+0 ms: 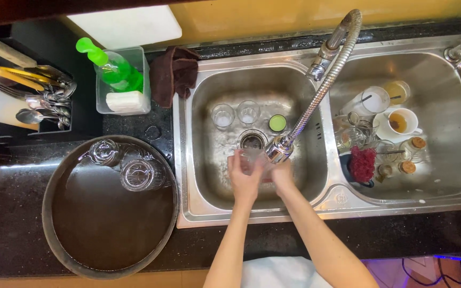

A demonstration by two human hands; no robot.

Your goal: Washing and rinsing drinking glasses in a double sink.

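You hold a clear glass (253, 158) between both hands over the left sink basin (204, 176), just under the spray head (277, 151), your left hand (245, 176) curled around its left side, your right hand (282, 174) closed against its right, equally near, its long axis unclear.

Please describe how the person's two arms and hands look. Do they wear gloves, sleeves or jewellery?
Both arms are bare up to the bottom edge of the picture: no sleeves and no gloves. The left hand and the right hand show no ring, watch or bracelet that I can make out. A white garment shows between the arms.
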